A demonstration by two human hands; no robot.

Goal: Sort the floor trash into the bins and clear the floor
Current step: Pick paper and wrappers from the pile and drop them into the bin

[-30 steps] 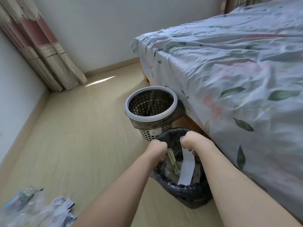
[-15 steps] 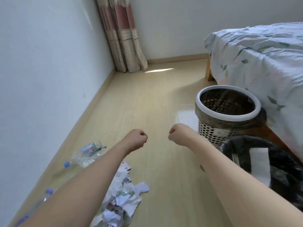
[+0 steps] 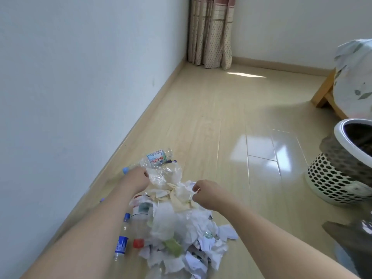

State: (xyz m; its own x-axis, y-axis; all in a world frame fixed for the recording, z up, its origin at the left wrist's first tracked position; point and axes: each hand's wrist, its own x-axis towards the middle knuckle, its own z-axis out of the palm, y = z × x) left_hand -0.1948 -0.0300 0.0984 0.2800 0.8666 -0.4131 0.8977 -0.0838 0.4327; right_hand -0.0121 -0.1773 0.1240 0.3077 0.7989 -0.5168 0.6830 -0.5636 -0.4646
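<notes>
A second earlier both hands had been down at the black-lined bin by the bed; by now the person had turned away from it and both arms reached over the heap of crumpled white paper scraps and plastic [image 3: 181, 238] on the pale wooden floor [image 3: 231, 121] beside the wall. The left hand [image 3: 138, 178] had closed its fingers on the edge of a crinkled clear plastic wrapper [image 3: 167, 174] at the far end of the heap — a grip that looked like a pinch. The right hand [image 3: 207, 193] hung just above the cream-coloured paper scraps [image 3: 177, 198] with fingers curled, and I could not tell whether it had caught anything. A crushed clear bottle with a blue-and-white label [image 3: 158, 156] lay beyond the wrapper, and clear bottles with blue and red caps [image 3: 130, 234] lay along the heap's left side. The white perforated bin with a dark liner [image 3: 338, 178] stood well apart to the right — so I judged one drop done, a fresh pick begun, and most of the sorting left.
</notes>
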